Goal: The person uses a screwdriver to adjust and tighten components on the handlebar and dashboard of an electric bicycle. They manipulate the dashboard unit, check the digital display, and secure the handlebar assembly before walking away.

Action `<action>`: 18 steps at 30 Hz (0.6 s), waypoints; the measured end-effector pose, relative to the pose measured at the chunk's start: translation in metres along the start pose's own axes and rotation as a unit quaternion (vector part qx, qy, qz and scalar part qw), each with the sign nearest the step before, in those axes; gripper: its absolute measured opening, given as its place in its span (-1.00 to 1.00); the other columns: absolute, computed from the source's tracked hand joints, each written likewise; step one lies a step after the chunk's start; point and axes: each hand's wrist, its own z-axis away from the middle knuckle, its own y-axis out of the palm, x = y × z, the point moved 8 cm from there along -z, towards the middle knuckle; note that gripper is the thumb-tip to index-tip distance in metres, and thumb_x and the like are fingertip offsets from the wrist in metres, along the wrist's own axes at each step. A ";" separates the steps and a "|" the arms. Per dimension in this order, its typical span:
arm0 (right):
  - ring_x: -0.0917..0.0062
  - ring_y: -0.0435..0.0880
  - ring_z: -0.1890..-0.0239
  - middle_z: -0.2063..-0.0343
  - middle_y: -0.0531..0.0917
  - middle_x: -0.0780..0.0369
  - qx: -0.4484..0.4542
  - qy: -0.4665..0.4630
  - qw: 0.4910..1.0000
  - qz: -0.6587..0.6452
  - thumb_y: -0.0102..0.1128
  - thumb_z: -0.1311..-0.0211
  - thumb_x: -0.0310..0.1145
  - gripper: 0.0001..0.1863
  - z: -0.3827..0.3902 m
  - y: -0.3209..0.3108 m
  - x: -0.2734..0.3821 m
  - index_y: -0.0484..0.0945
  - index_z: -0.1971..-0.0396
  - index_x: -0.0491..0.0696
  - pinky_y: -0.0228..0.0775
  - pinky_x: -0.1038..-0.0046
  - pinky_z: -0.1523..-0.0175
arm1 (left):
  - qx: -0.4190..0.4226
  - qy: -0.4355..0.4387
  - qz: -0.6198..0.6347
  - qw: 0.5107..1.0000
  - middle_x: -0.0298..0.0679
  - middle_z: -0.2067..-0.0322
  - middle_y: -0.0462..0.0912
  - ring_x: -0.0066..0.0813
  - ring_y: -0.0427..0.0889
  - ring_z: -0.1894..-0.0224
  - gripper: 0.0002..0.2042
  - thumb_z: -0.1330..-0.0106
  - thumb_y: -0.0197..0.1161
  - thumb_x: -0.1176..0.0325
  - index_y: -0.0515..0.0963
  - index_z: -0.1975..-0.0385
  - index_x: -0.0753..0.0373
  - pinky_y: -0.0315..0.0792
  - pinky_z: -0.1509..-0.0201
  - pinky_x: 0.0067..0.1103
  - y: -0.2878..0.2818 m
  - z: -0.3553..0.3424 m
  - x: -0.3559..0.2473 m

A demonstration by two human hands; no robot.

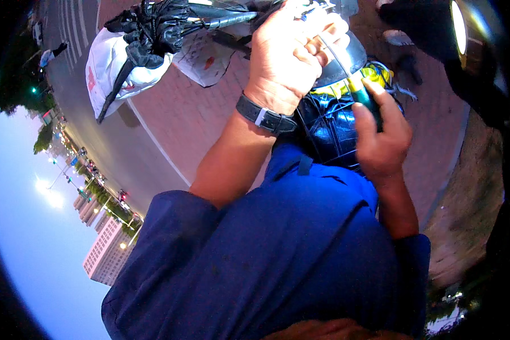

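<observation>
My right hand (384, 133) grips the green-and-yellow handle of a screwdriver (366, 100), whose thin shaft points up to the left. My left hand (283, 59), brightly lit, has its fingers curled beside the shaft's upper end, around small parts that I cannot make out. Just below the shaft are a grey curved piece (351, 54), bunched yellow material (379, 73) and a glossy black bundle or seat (326, 139) crossed by dark cords. A white bag (110, 68) and black straps or covers (153, 34) hang at the upper left.
I stand over red paving (175, 130) beside a road (119, 164) with distant vehicles, lights and buildings on the left. At the upper right a person's dark legs and pale shoe (396, 38) are near a bright lamp (459, 28). A pale kerb runs down the right.
</observation>
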 end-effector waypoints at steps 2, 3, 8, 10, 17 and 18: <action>0.72 0.41 0.59 0.40 0.65 0.18 0.141 0.132 0.944 -0.268 0.09 -0.46 -0.28 -0.70 -0.004 0.003 -0.013 0.58 0.12 -0.25 0.16 0.69 0.63 | 0.011 -0.019 0.031 0.999 -0.11 0.17 0.70 -0.18 0.70 0.15 -0.74 -0.53 0.09 0.17 0.56 0.10 0.24 0.60 0.03 -0.33 0.002 0.004 0.006; 0.73 0.38 0.60 0.46 0.61 0.22 0.177 0.232 0.864 -0.410 0.06 -0.48 -0.25 -0.70 -0.010 0.016 -0.025 0.57 0.18 -0.23 0.08 0.71 0.66 | 0.015 -0.037 0.026 0.999 -0.10 0.18 0.71 -0.18 0.70 0.15 -0.74 -0.53 0.08 0.17 0.56 0.11 0.24 0.60 0.04 -0.33 0.002 0.002 0.003; 0.72 0.44 0.58 0.43 0.62 0.22 0.084 0.103 0.962 -0.238 0.11 -0.46 -0.25 -0.69 -0.019 0.012 -0.005 0.56 0.10 -0.23 0.12 0.69 0.63 | -0.011 -0.028 -0.004 1.000 -0.10 0.23 0.71 -0.20 0.70 0.17 -0.74 -0.53 0.08 0.19 0.56 0.13 0.27 0.59 0.09 -0.35 0.003 -0.007 -0.009; 0.51 0.66 0.40 0.36 0.69 0.14 -0.029 -0.140 0.988 0.055 0.22 -0.35 -0.42 -0.71 -0.009 -0.003 0.018 0.57 0.00 -0.23 0.47 0.54 0.35 | 0.020 -0.041 0.015 0.999 -0.11 0.23 0.71 -0.20 0.70 0.16 -0.74 -0.52 0.09 0.20 0.56 0.12 0.29 0.60 0.09 -0.34 0.002 -0.009 -0.008; 0.41 0.72 0.30 0.17 0.70 0.04 -0.031 -0.299 0.920 0.252 0.28 -0.31 -0.44 -0.66 -0.003 0.005 0.034 0.57 -0.03 -0.25 0.57 0.44 0.24 | -0.021 -0.050 0.031 0.998 -0.10 0.25 0.72 -0.17 0.71 0.17 -0.70 -0.51 0.08 0.17 0.57 0.12 0.31 0.61 0.05 -0.28 0.000 -0.002 -0.002; 0.57 0.62 0.44 0.14 0.69 0.06 0.063 0.069 0.994 -0.050 0.23 -0.39 -0.34 -0.66 -0.010 0.001 -0.004 0.56 -0.01 -0.26 0.45 0.54 0.47 | -0.033 -0.025 0.008 0.999 -0.11 0.26 0.73 -0.16 0.71 0.20 -0.69 -0.52 0.07 0.17 0.58 0.11 0.32 0.61 0.06 -0.31 0.003 0.000 -0.003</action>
